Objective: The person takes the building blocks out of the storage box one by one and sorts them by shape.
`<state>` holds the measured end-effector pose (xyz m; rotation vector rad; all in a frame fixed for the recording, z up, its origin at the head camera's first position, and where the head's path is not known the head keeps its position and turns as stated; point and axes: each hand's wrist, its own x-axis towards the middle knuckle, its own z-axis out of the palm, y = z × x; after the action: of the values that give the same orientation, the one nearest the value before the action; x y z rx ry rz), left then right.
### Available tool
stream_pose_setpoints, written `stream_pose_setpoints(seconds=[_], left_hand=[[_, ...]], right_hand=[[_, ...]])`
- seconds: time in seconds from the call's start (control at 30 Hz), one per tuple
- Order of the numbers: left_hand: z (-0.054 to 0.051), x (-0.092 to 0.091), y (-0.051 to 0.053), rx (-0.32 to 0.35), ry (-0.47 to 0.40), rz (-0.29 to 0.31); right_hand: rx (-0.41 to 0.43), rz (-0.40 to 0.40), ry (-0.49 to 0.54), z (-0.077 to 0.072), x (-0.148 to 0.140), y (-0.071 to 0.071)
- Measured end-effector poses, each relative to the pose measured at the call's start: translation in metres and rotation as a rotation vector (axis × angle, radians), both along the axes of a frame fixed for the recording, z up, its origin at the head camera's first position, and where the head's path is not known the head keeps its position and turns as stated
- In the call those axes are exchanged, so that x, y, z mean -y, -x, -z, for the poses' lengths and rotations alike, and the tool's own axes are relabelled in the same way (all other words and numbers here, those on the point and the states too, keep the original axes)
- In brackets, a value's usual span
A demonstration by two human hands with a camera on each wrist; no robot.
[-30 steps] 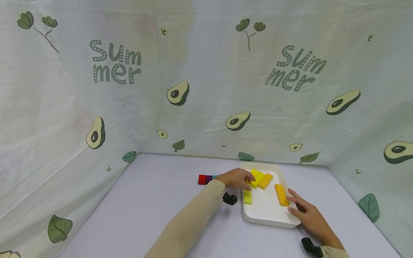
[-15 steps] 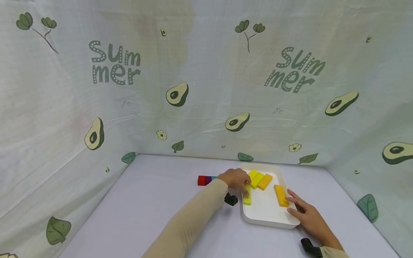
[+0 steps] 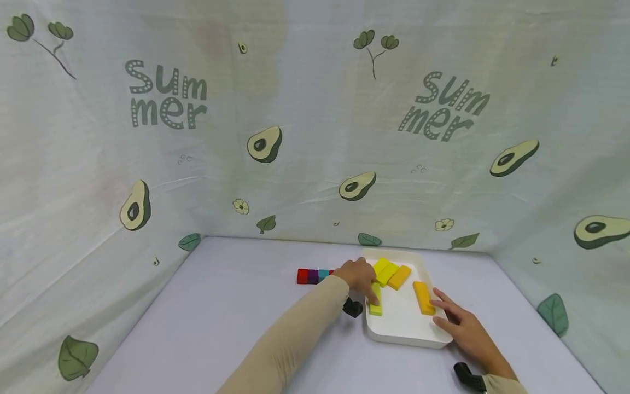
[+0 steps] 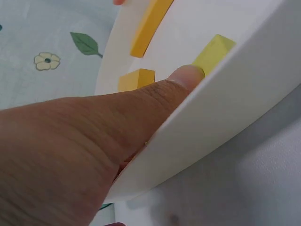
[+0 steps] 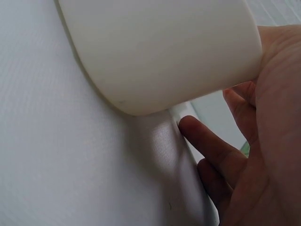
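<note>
In the head view, a white tray (image 3: 408,341) holds several yellow and orange blocks. My left hand (image 3: 355,277) reaches over its left wall. The thumb presses the side of a yellow-green block (image 3: 375,310) lying along that wall; the left wrist view shows the thumb against this block (image 4: 214,55) too, while the other fingers are mostly hidden. At the right wall, my right hand (image 3: 466,330) holds the tray's rim, with fingertips close to an orange block (image 3: 424,298). The right wrist view has several fingers (image 5: 214,146) outside the white wall.
Left of the tray, a row of red, purple and blue blocks (image 3: 313,276) lies partly behind my left arm. Two yellow blocks (image 3: 386,274) and an orange block (image 3: 399,277) sit at the tray's far end. A patterned cloth (image 3: 305,109) stands behind the table.
My left hand has drawn back slightly left, and its thumb has come down onto the yellow-green block. The right hand stays at the tray's rim. The head view has shifted slightly.
</note>
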<state>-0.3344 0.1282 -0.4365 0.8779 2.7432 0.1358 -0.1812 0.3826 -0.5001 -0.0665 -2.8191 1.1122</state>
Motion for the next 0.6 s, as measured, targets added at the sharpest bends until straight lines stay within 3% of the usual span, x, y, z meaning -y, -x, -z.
stream_pose_setpoints(seconds=[0.33, 0.47, 0.6], left_hand=[[0.0, -0.004, 0.003, -0.006, 0.013, -0.021], [0.005, -0.004, 0.003, -0.014, 0.0, 0.015], [0.016, -0.004, 0.004, -0.077, -0.049, 0.082]], right_hand=[[0.005, 0.008, -0.004, -0.003, 0.001, 0.002], [0.018, 0.01, 0.002, -0.003, 0.001, 0.002], [0.03, 0.015, 0.017, -0.002, 0.001, 0.001]])
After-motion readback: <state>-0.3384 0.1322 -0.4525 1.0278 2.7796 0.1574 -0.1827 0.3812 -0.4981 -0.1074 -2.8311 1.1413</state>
